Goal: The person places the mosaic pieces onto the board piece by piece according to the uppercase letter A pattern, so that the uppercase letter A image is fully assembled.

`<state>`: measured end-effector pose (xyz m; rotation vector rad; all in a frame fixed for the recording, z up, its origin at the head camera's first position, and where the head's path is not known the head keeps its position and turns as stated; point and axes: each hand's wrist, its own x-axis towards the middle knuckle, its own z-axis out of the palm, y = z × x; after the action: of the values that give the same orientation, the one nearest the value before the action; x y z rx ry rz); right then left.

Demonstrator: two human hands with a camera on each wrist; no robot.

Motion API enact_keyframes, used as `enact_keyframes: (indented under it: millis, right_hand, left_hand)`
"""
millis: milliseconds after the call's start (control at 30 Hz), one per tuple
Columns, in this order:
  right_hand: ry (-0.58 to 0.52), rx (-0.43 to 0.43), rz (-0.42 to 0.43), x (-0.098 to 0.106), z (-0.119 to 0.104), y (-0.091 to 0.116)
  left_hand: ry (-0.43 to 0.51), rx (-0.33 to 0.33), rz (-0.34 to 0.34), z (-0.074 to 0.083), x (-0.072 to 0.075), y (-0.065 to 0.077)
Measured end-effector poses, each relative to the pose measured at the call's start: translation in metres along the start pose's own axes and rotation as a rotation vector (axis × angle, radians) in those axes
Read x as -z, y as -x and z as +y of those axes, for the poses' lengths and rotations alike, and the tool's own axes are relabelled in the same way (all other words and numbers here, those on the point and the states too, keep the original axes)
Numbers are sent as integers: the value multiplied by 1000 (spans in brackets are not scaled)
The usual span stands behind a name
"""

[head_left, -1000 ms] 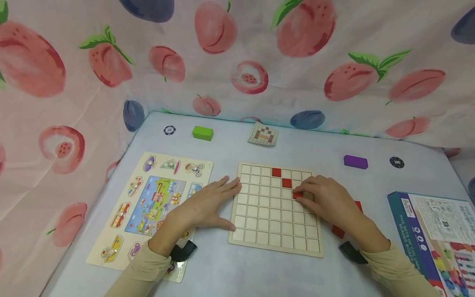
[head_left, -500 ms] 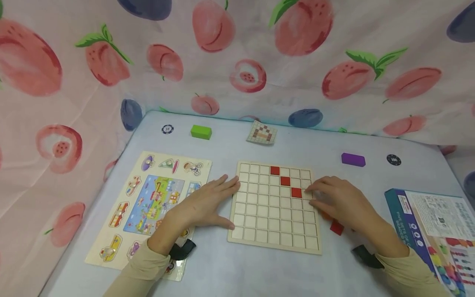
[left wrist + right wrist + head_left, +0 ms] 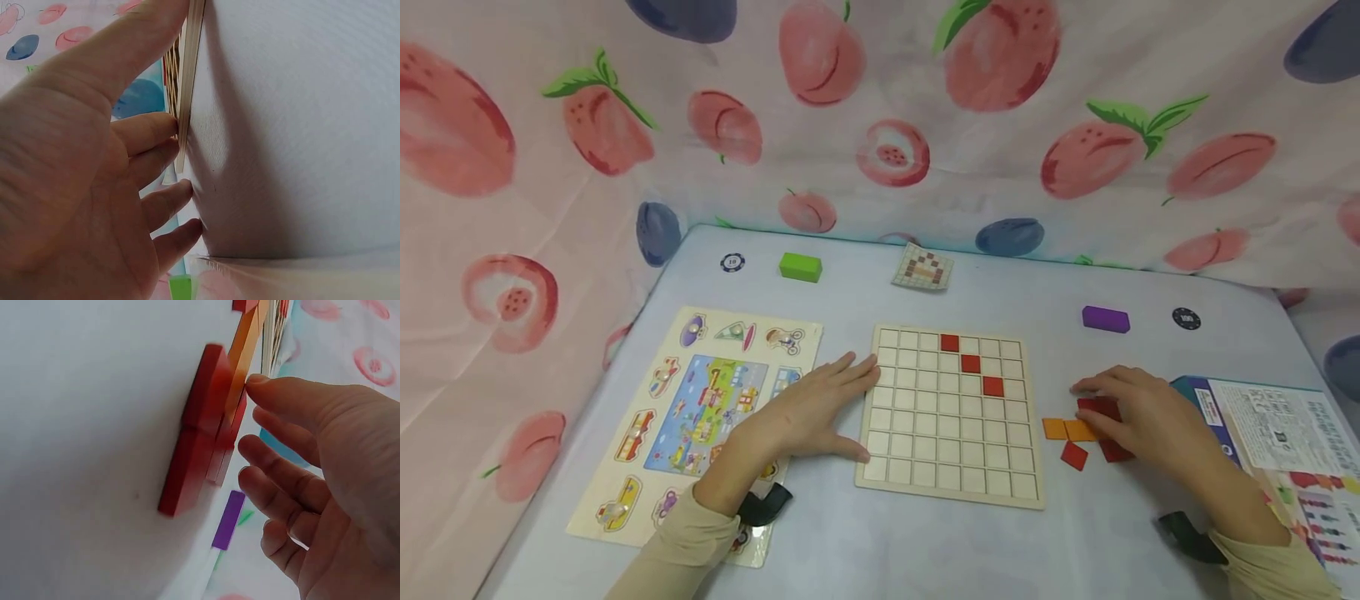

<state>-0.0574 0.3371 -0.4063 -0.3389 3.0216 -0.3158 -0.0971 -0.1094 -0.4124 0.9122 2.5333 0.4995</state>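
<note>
A wooden grid board (image 3: 951, 425) lies flat on the table, with three red tiles (image 3: 970, 364) set in a diagonal line in its upper right part. My left hand (image 3: 812, 417) rests along the board's left edge, thumb and fingers spread; the left wrist view has the fingertips against the board's side (image 3: 186, 94). To the right of the board, my right hand (image 3: 1150, 425) hovers over loose red tiles (image 3: 194, 431) with its fingers loosely bent and nothing pinched. Two orange tiles (image 3: 1055, 428) and a single red tile (image 3: 1073, 455) lie beside its thumb. The hand hides part of the pile.
A puzzle board (image 3: 677, 383) with vehicle pieces lies under the left forearm. Behind are a green block (image 3: 801, 267), a pattern card (image 3: 923, 267), a purple block (image 3: 1106, 319) and two chips (image 3: 1186, 318). A printed box (image 3: 1262, 425) is at the right.
My right hand has let go of the third red tile, which sits in its board cell, and moved right to the loose tiles. My left hand has stayed at the board's edge.
</note>
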Motion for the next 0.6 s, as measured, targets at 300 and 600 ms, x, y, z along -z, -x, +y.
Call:
enact_keyframes:
  millis: [300, 600]
  right_hand:
    - [48, -26, 26, -1, 9, 3]
    - [67, -13, -8, 1, 15, 3]
  left_hand:
    - [-1, -7, 10, 0, 1, 0]
    - [11, -6, 6, 1, 1, 1]
